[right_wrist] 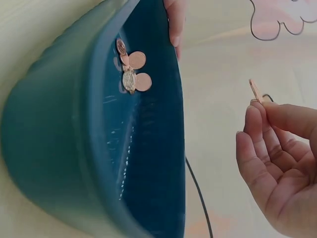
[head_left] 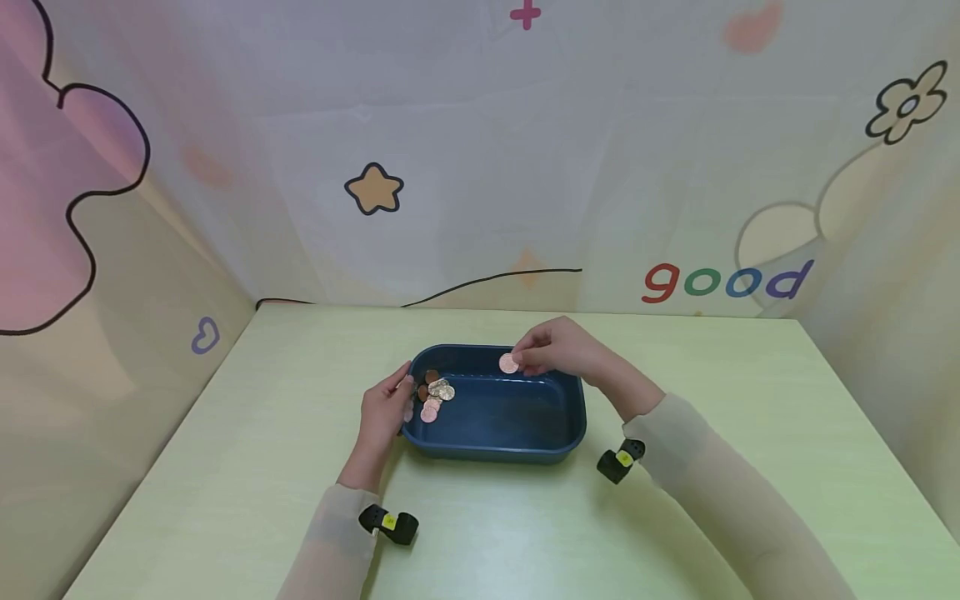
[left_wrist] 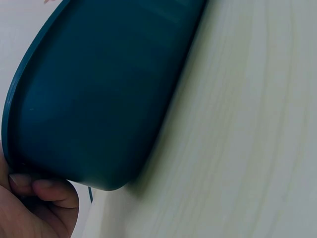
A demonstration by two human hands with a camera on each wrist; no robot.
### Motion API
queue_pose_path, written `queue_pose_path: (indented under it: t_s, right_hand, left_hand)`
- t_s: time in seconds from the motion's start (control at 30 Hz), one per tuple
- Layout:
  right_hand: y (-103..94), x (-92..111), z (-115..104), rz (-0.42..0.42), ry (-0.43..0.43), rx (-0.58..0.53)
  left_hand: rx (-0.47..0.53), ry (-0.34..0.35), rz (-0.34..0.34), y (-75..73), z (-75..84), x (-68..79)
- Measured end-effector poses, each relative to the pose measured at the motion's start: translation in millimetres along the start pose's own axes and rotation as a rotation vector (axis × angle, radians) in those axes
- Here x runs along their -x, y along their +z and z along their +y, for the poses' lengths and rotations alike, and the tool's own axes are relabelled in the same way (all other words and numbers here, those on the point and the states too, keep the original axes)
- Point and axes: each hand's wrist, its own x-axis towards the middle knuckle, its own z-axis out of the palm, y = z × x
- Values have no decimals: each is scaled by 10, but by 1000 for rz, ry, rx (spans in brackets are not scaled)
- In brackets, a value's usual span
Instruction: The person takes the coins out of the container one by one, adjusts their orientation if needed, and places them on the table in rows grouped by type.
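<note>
A dark blue rectangular tub (head_left: 510, 454) with rounded corners stands on the table. My left hand (head_left: 384, 410) grips its left end; in the left wrist view curled fingers (left_wrist: 52, 193) lie against the outer wall under the rim. Between thumb and fingertips my right hand (head_left: 566, 346) pinches a copper-coloured coin (head_left: 508, 363) above the tub's far side. The right wrist view shows that coin (right_wrist: 255, 90) edge-on, the other fingers loosely bent. Inside the tub, at its left end, lies a small heap of silver and copper coins (head_left: 435, 392), some overlapping.
The pale wood-grain table (head_left: 480, 533) runs back to a printed cloth backdrop (head_left: 480, 167), with cloth at both sides too. A small black wrist camera (head_left: 390, 523) sits on the left sleeve, another wrist camera (head_left: 621, 460) on the right.
</note>
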Motion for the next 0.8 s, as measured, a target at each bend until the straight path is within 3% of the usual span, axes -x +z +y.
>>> queue_pose_path:
  t_s: [0.5, 0.8]
  right_hand:
    - [-110, 177, 393, 134, 128, -46]
    - [-218, 282, 538, 157, 131, -63]
  left_hand:
    - [-5, -7, -3, 0, 31, 24]
    - [-36, 1, 11, -5, 27, 28]
